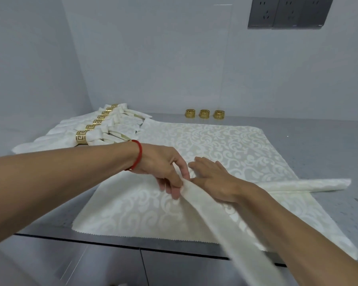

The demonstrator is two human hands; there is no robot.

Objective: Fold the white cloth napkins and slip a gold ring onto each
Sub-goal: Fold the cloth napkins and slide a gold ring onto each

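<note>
A long pleated strip of white patterned napkin point(221, 219) is bent at its middle, one arm running toward me and the other point(310, 185) stretching right. My left hand point(163, 168), with a red cord on the wrist, pinches the strip at the bend. My right hand point(213, 178) lies flat with straight fingers, pressing the fold down. Underneath lies a flat white napkin point(225, 141) spread on the counter. Three loose gold rings point(204, 114) stand in a row at the back.
Several finished napkins with gold rings point(95, 129) lie in a row at the back left. The grey steel counter point(329, 145) ends at a front edge near me, with cabinet doors below. White walls close the back and left; grey sockets point(287, 12) hang high right.
</note>
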